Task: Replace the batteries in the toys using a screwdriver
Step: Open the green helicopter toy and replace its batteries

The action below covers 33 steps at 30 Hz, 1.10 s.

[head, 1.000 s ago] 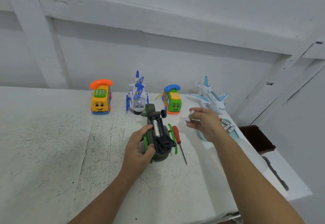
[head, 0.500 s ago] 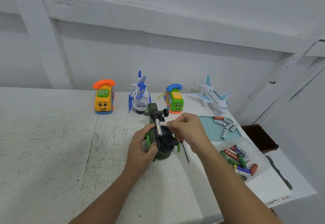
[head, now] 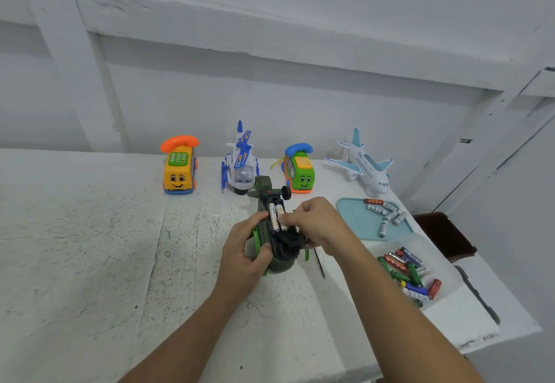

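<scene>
green helicopter [head: 271,250]: upside down near the middle of the table [head: 90,247], in front of the toy row, with its battery bay open and facing up.
first battery [head: 272,217]: seated lengthwise in the left slot of the bay, as it was a second ago.
second battery [head: 280,210]: new to the bay. a second ago it was off to the right, pinched in the right hand; now it lies just beside the first.
right hand [head: 315,225]: has come across to the toy. thumb and forefinger are curled close, pinching the second battery down.
left hand [head: 243,252]: fingers wrapped round the toy's left flank, holding it steady as before.
meaning: the bay looks nearly filled. i cannot tell whether the second cell is fully home. the cover and screw likely come next.
screwdriver [head: 319,265]: only its dark shaft shows, on the table just right of the toy, below the right wrist.
teal tray [head: 357,223]: right of the hands, with loose batteries [head: 387,212] on it.
clear tub [head: 432,250]: nearer the table's front edge than the tray, holding mixed coloured batteries [head: 410,273].
back row: yellow phone [head: 179,169], blue-white helicopter [head: 241,163], green phone [head: 300,169] and white plane [head: 365,166], along the wall.
</scene>
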### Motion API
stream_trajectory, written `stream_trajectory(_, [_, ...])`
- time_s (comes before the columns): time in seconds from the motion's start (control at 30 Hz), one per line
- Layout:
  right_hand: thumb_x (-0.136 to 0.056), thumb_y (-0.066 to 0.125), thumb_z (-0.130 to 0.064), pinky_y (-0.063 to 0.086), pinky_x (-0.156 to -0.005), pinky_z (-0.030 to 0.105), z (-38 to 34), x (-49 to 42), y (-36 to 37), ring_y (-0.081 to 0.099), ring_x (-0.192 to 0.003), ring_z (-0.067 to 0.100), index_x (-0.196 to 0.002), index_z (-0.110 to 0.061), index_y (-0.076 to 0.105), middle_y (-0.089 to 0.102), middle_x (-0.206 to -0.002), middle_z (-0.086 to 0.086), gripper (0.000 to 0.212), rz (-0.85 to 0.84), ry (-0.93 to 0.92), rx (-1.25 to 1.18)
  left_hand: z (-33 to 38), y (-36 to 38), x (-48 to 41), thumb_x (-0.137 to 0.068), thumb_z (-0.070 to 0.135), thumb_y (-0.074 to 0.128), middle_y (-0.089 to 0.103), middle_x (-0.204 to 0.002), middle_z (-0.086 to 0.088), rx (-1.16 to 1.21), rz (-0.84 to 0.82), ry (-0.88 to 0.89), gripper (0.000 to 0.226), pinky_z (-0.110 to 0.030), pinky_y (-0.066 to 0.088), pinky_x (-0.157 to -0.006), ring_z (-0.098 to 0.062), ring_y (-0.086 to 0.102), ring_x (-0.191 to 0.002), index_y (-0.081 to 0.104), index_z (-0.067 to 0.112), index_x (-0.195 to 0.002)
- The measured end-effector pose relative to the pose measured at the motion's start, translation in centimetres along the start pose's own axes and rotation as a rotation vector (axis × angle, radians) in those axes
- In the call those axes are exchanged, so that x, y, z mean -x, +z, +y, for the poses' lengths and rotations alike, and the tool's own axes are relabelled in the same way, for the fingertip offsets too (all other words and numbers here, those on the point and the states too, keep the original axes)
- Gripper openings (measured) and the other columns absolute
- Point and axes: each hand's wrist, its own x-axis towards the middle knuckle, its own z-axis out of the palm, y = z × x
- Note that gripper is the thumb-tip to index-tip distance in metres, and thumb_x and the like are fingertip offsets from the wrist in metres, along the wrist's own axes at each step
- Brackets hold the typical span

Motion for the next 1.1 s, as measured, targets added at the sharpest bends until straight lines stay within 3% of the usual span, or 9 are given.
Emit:
stream_trajectory(0.23, [-0.079, 0.081, -0.028, 0.061, -0.062, 0.039, -0.2, -0.8, -0.5, 0.064, -0.072, 0.028, -0.080, -0.012, 0.052, 0.063, -0.081, 0.010, 0.032, -0.081, 0.034, 0.048, -0.2, 0.0, -0.1, -0.073, 0.035, 0.050, 0.057, -0.112, 0.020, 0.001, -0.010, 0.005, 0.054, -0.007, 0.042, -0.088, -0.002, 0.053, -0.109, 0.049, 0.048, -0.125])
stream_trajectory(0.37, [-0.082, 0.078, -0.028, 0.050, -0.044, 0.027, 0.3, -1.3, -0.2, 0.058, -0.059, 0.021, -0.080, -0.013, 0.050, 0.061, -0.076, 0.007, 0.032, -0.070, -0.021, 0.108, -0.2, 0.1, -0.1, -0.073, 0.035, 0.049, 0.055, -0.112, 0.027, -0.002, -0.015, -0.006, 0.054, -0.003, 0.039, -0.088, -0.001, 0.052, -0.109, 0.049, 0.049, -0.125])
stream_trajectory(0.47, [-0.082, 0.078, -0.031, 0.044, -0.041, 0.021, 1.2, -1.4, -0.2, 0.057, -0.057, 0.017, -0.082, -0.014, 0.053, 0.062, -0.078, 0.008, 0.030, -0.072, -0.074, 0.083, -0.2, 0.1, -0.1, -0.072, 0.035, 0.050, 0.054, -0.112, 0.028, 0.006, -0.024, -0.015, 0.054, -0.007, 0.040, -0.089, -0.004, 0.052, -0.110, 0.050, 0.048, -0.125])
stream_trajectory(0.63, [-0.083, 0.077, -0.028, 0.035, -0.037, 0.015, 2.6, -0.9, -0.2, 0.040, -0.039, 0.004, -0.090, -0.006, 0.061, 0.044, -0.056, -0.001, 0.028, -0.055, -0.205, -0.010, -0.6, 0.2, -0.1, -0.072, 0.036, 0.050, 0.054, -0.110, 0.022, 0.007, -0.010, -0.030, 0.055, -0.014, 0.041, -0.091, -0.008, 0.051, -0.110, 0.049, 0.057, -0.123])
stream_trajectory(0.73, [-0.088, 0.070, -0.012, 0.042, -0.044, 0.022, 4.2, -0.8, -0.5, 0.044, -0.052, 0.015, -0.087, -0.011, 0.066, 0.043, -0.060, 0.003, 0.005, -0.103, -0.279, -0.231, -0.7, 0.1, 0.0, -0.072, 0.036, 0.050, 0.055, -0.112, 0.016, 0.025, -0.005, -0.038, 0.055, -0.020, 0.043, -0.090, -0.007, 0.051, -0.109, 0.049, 0.058, -0.122])
stream_trajectory(0.83, [-0.081, 0.066, 0.009, 0.050, -0.060, 0.026, 5.8, -0.5, -1.3, 0.052, -0.063, 0.020, -0.086, -0.013, 0.071, 0.056, -0.065, 0.004, 0.023, -0.207, -0.335, -0.351, -0.6, 0.1, -0.1, -0.072, 0.037, 0.049, 0.056, -0.114, 0.014, 0.027, -0.009, -0.046, 0.054, -0.012, 0.039, -0.088, -0.003, 0.051, -0.109, 0.049, 0.054, -0.123])
stream_trajectory(0.93, [-0.065, 0.071, 0.001, 0.048, -0.075, 0.038, 6.3, 0.0, -1.5, 0.050, -0.073, 0.027, -0.082, -0.022, 0.075, 0.055, -0.066, 0.017, 0.029, -0.239, -0.375, -0.324, -0.7, 0.1, -0.1, -0.071, 0.038, 0.049, 0.056, -0.113, 0.013, 0.010, -0.011, -0.037, 0.054, -0.008, 0.039, -0.087, -0.004, 0.051, -0.109, 0.049, 0.053, -0.123])
stream_trajectory(1.0, [-0.063, 0.079, -0.012, 0.051, -0.068, 0.035, 6.2, 0.3, -1.3, 0.050, -0.073, 0.028, -0.081, -0.023, 0.074, 0.053, -0.078, 0.030, 0.022, -0.207, -0.385, -0.329, -0.7, 0.1, 0.0, -0.072, 0.038, 0.049, 0.056, -0.112, 0.012, 0.011, -0.015, -0.037, 0.054, -0.012, 0.041, -0.088, -0.005, 0.052, -0.109, 0.049, 0.052, -0.124])
stream_trajectory(1.1, [-0.074, 0.082, -0.017, 0.049, -0.052, 0.027, 5.6, 0.5, -0.9, 0.050, -0.063, 0.026, -0.077, -0.021, 0.069, 0.057, -0.077, 0.025, 0.013, -0.149, -0.380, -0.359, -0.6, 0.2, 0.0, -0.072, 0.038, 0.048, 0.055, -0.112, 0.013, 0.003, -0.017, -0.032, 0.054, -0.016, 0.043, -0.088, -0.004, 0.051, -0.109, 0.048, 0.053, -0.124])
